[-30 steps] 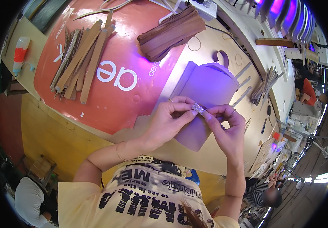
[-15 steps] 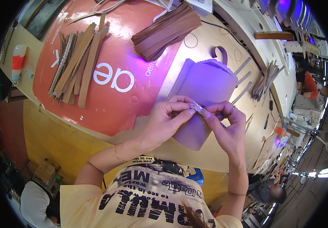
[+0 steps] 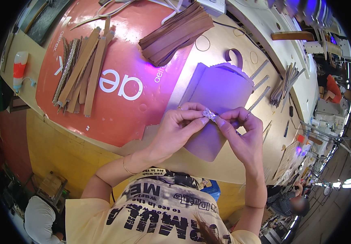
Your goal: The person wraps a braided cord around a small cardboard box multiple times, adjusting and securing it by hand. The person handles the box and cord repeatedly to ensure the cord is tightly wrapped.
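Note:
My left hand (image 3: 178, 127) pinches one end of a short, pale braided strip (image 3: 209, 114) between thumb and fingers. The other end is between the thumb and fingers of my right hand (image 3: 244, 131). Much of the strip is hidden by my fingertips. Both hands are over a smooth folded sheet (image 3: 218, 91), lit purple, with a scalloped far edge. Beyond that edge stands a curled brown strip (image 3: 236, 57). Several thin braided strips (image 3: 259, 100) stick out to the right of the sheet.
A red printed sheet (image 3: 118, 126) covers the left of the table. On it lie flat brown strips (image 3: 95, 73) and a stack of brown leather-like pieces (image 3: 177, 34). A red-and-white squeeze bottle (image 3: 19, 71) is far left. A bundle of thin strips (image 3: 284, 87) lies right, near a white machine bed (image 3: 265, 30).
The view has shifted very slightly. Both hands keep the same pinch on the braided strip over the sheet, and nothing on the table has moved.

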A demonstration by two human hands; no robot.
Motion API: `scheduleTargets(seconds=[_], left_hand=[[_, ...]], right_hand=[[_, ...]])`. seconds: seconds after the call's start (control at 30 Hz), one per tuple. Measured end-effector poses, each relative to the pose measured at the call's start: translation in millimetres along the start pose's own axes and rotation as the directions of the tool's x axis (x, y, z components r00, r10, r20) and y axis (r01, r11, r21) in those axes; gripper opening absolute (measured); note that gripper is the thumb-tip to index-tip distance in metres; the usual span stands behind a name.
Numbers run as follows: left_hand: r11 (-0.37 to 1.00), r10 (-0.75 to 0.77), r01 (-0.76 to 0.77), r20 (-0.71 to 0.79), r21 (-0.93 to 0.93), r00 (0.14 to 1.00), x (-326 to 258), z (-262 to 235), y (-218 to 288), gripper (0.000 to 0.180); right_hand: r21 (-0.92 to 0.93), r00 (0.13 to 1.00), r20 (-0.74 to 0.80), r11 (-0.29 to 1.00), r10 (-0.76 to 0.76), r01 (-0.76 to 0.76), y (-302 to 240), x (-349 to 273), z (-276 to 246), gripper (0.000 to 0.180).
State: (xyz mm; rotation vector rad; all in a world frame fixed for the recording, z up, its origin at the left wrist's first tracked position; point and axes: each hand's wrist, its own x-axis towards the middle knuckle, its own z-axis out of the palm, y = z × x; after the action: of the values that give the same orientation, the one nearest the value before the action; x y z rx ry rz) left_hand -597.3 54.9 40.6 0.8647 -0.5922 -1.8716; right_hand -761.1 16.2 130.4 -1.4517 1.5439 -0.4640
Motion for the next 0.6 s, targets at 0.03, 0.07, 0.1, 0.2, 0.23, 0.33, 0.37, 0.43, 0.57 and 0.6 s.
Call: scheduleTargets(seconds=[0.03, 0.07, 0.1, 0.2, 0.23, 0.33, 0.37, 0.43, 0.57, 0.6], left_hand=[[1.000, -0.008, 0.008, 0.003, 0.005, 1.000, -0.2, -0.4, 0.0, 0.021], [1.000, -0.003, 0.003, 0.010, -0.001, 1.000, -0.3, -1.1, 0.0, 0.022], [1.000, 0.011, -0.011, 0.024, -0.017, 1.000, -0.4, -1.8, 0.0, 0.023], [0.999, -0.022, 0.021, -0.012, -0.027, 1.000, 1.5, -4.2, -0.1, 0.023], [0.999, -0.008, 0.008, -0.020, -0.041, 1.000, 1.7, -3.7, -0.4, 0.022], [0.999, 0.014, -0.016, -0.054, -0.038, 0.998, 2.3, -0.6, -1.0, 0.020], [0.999, 0.009, -0.012, -0.069, -0.044, 0.998, 2.1, 0.3, -0.8, 0.020], [0.998, 0.005, -0.009, -0.077, -0.054, 0.997, 2.8, 0.8, 0.2, 0.019], [0.998, -0.008, 0.003, -0.075, -0.067, 0.997, 5.4, -0.8, 2.4, 0.018], [0.997, -0.011, 0.005, -0.075, -0.076, 0.997, 5.7, -0.9, 2.7, 0.018]], right_hand=[[0.001, 1.000, 0.001, 1.000, 0.000, 0.000, 0.0, 0.2, 0.0, 0.012], [-0.001, 1.000, 0.001, 1.000, 0.009, -0.009, -0.1, 0.5, 0.0, 0.012], [0.002, 1.000, 0.001, 1.000, 0.002, -0.002, -0.4, 0.6, 0.1, 0.012], [0.006, 1.000, 0.000, 1.000, 0.011, -0.011, -1.6, 0.8, 0.4, 0.012], [0.007, 1.000, 0.000, 1.000, 0.017, -0.017, -2.0, 0.8, 0.4, 0.012], [0.009, 1.000, -0.002, 1.000, 0.025, -0.025, -3.0, 0.9, 0.5, 0.012], [0.009, 1.000, -0.002, 1.000, 0.021, -0.021, -3.2, 0.9, 0.5, 0.011], [0.021, 1.000, -0.003, 0.999, 0.029, -0.029, -3.2, 1.4, 0.9, 0.011], [0.021, 1.000, 0.000, 0.999, 0.028, -0.028, -3.1, 2.3, 0.9, 0.011], [0.018, 0.999, 0.000, 0.999, 0.033, -0.033, -3.1, 2.6, 0.8, 0.011]])
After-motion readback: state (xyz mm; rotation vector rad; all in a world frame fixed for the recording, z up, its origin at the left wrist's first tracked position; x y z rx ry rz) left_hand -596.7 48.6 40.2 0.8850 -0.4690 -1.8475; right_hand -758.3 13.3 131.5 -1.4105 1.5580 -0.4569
